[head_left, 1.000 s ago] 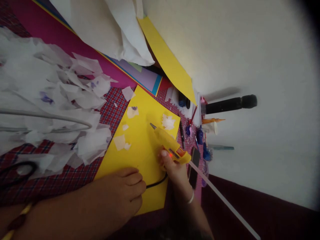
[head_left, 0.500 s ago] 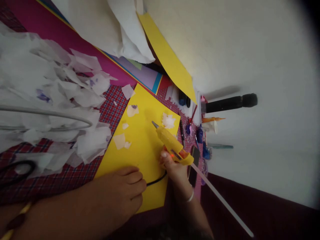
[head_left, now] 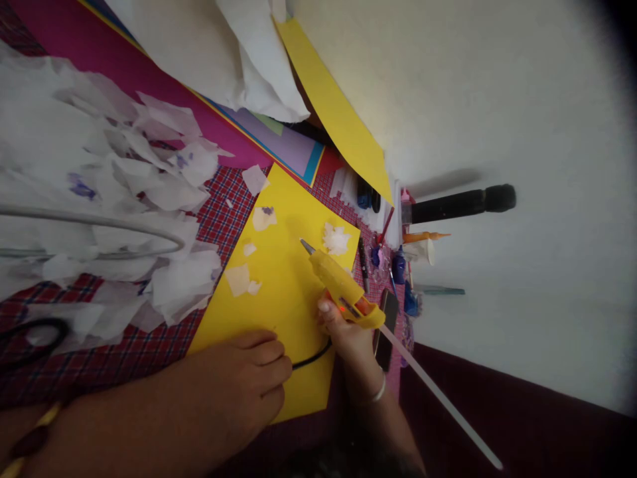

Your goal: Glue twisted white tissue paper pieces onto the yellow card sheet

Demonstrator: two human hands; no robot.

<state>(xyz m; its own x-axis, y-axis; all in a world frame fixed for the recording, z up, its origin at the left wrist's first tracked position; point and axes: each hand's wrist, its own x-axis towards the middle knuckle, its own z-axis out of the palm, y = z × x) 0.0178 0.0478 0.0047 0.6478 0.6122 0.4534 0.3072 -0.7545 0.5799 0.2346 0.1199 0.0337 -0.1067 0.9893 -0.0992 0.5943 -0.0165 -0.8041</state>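
In my right hand (head_left: 343, 325) is a yellow glue gun (head_left: 338, 275), its metal nozzle tilted up and left above a yellow sheet (head_left: 298, 392). A long whitish glue stick (head_left: 442, 398) juts from its rear, and a red light glows on its body. My left hand (head_left: 253, 372) rests on the sheet's lower part with curled fingers. A black cord (head_left: 312, 356) runs from the glue gun to those fingers; their undersides are hidden. On the sheet lie a crumpled white paper flower (head_left: 336, 239) and small pale paper scraps (head_left: 237, 280).
Torn white tissue paper (head_left: 114, 172) covers the checked cloth (head_left: 149, 352) at left, with a grey cable (head_left: 99, 222) across it. Coloured sheets (head_left: 219, 136) lie behind. At right are a phone (head_left: 385, 325), a black-handled brush (head_left: 448, 207) and paint pots (head_left: 398, 265) by the wall.
The glue gun's nozzle has shifted very slightly up and left. Both hands keep nearly the same places, and the papers lie as before.
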